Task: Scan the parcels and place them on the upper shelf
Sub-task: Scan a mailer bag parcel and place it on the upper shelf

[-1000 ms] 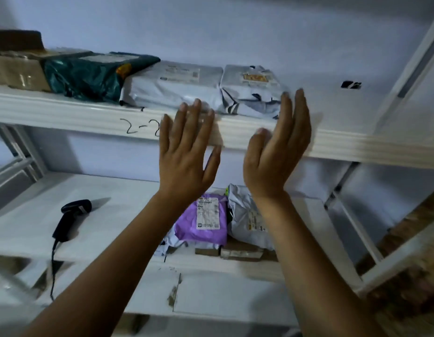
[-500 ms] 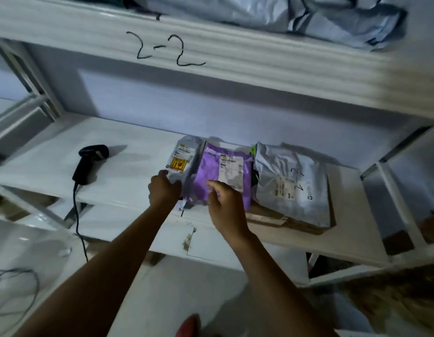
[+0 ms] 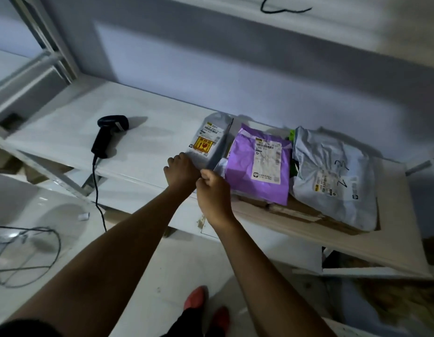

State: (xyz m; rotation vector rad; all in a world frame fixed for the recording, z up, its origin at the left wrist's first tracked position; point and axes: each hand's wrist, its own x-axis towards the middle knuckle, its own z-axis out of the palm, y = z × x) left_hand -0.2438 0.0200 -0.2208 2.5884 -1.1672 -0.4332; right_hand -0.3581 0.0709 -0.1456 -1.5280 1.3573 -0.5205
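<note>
Gripping the near end of the grey parcel (image 3: pixel 211 139) with my left hand (image 3: pixel 180 166) curled on it and my right hand (image 3: pixel 213 190) pinching its edge, I judge most of the work is left: this one, the purple parcel (image 3: pixel 257 166) and the white parcel (image 3: pixel 332 173) lie on the lower shelf (image 3: pixel 143 161), with the scanner (image 3: pixel 109 135) lying apart. The grey parcel's long axis runs front to back, label up.

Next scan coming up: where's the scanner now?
Head view, left side: the scanner lies untouched on the lower shelf, left of the grey parcel, its cable hanging off the front edge.
</note>
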